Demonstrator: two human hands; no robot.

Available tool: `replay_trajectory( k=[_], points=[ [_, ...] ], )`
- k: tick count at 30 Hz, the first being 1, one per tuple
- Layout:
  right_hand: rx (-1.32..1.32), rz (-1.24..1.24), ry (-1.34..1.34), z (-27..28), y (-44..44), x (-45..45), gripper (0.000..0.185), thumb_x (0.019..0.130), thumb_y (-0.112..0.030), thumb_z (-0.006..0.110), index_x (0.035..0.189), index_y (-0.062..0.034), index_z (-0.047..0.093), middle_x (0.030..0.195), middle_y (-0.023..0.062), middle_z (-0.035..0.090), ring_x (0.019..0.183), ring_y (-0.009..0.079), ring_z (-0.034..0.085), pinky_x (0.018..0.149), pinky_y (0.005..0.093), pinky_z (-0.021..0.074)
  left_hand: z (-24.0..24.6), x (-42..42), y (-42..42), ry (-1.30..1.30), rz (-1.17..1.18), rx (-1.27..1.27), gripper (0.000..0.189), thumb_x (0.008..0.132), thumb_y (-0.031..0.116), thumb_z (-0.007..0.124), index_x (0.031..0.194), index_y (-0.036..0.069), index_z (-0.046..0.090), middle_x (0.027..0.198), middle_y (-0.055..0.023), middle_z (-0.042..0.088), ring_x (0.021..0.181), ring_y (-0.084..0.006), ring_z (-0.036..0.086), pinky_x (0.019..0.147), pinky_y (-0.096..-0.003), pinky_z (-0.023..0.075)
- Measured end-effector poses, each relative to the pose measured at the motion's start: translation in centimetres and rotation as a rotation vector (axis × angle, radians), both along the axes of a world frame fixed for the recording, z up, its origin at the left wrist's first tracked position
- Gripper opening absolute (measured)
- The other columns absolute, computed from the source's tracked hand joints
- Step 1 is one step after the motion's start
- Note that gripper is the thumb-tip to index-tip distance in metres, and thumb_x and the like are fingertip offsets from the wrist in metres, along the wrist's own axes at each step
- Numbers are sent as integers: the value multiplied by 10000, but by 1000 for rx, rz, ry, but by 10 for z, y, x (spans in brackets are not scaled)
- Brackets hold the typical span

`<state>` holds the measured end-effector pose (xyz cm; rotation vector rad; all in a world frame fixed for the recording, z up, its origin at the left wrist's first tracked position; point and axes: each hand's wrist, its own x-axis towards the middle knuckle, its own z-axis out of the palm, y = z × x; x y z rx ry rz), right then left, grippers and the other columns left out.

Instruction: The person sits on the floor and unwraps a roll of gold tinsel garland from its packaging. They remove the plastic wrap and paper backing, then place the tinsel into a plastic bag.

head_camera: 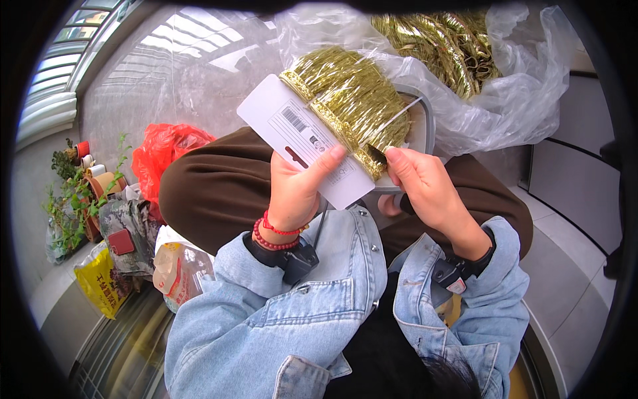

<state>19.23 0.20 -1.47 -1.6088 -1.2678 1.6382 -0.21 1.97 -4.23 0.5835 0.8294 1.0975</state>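
My left hand holds a white printed card by its lower part, thumb on top beside the slot. Gold tinsel fringe lies along the card's far edge, its glittery gold band against the card and its strands spreading away from me. My right hand pinches a small dark piece at the band's near end; its exact kind is unclear. A thin white strip crosses the fringe. Under the fringe is a grey-rimmed stool or tray.
A clear plastic bag holds more gold tinsel at the upper right. To the left are a red plastic bag, potted plants, a camouflage cloth with a red phone-like object, and a yellow bag.
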Motion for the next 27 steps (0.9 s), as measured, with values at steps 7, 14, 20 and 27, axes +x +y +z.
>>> replay_trajectory(
  k=[7, 14, 20, 27],
  points=[
    [-8, -26, 38, -1, -1, -2, 417, 994, -328, 489, 882, 61, 592, 590, 141, 482, 585, 105, 401, 525, 328, 400, 1, 0, 0, -28, -1, -6, 385, 854, -13, 649, 1213, -21, 512, 1127, -117, 628, 987, -187, 629, 869, -319, 511],
    [-60, -29, 58, -5, -3, -3, 420, 992, -327, 494, 878, 64, 598, 577, 132, 474, 578, 93, 412, 512, 328, 394, 0, -1, -2, -12, -12, -17, 387, 854, -19, 646, 1216, -21, 511, 1133, -120, 628, 991, -190, 629, 874, -323, 509],
    [-70, -46, 101, -7, -5, -5, 441, 994, -339, 489, 859, 67, 598, 567, 98, 468, 576, 91, 409, 511, 322, 389, 0, 0, -4, -15, -10, -20, 395, 852, -20, 647, 1222, -24, 506, 1146, -120, 622, 1000, -191, 625, 881, -323, 505],
    [-98, -66, 155, -10, -8, -8, 473, 996, -360, 483, 788, 56, 572, 575, 25, 444, 585, 75, 394, 513, 286, 360, 1, 0, -6, -3, -3, -33, 394, 851, -19, 650, 1217, -25, 506, 1128, -115, 624, 984, -185, 626, 867, -318, 509]
  ],
)
